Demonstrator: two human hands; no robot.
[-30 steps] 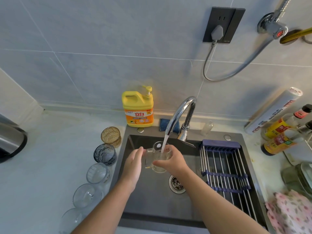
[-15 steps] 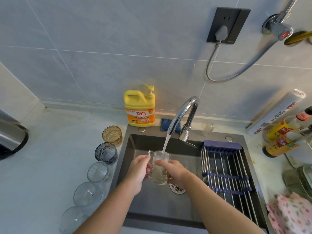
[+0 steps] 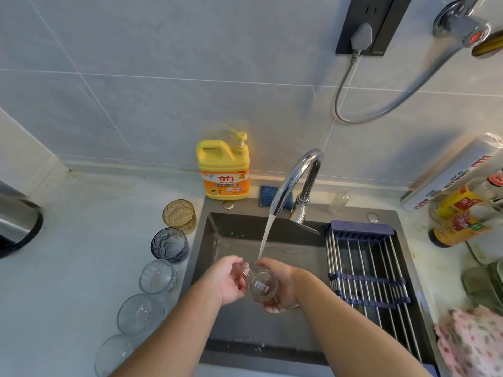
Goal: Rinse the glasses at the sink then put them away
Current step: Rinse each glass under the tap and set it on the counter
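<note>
While standing over the dark sink (image 3: 245, 327), logged clear glass mug (image 3: 262, 287) tipped base-up above the basin, at the foot of the running faucet's (image 3: 296, 172) stream (image 3: 265, 235). Noted left hand (image 3: 227, 281) curled on its handle, right hand (image 3: 283, 284) wrapped round its body. Judged wet glass slippery: could slide free and crack on the basin. Flagged five tumblers (image 3: 158, 277) lining the counter (image 3: 81, 268) edge beside the left forearm; could get knocked.

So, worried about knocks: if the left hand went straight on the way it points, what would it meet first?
Its own load: the left hand pinches the clear glass by the handle, and the right hand cups it beyond. Depth is unclear.
</note>
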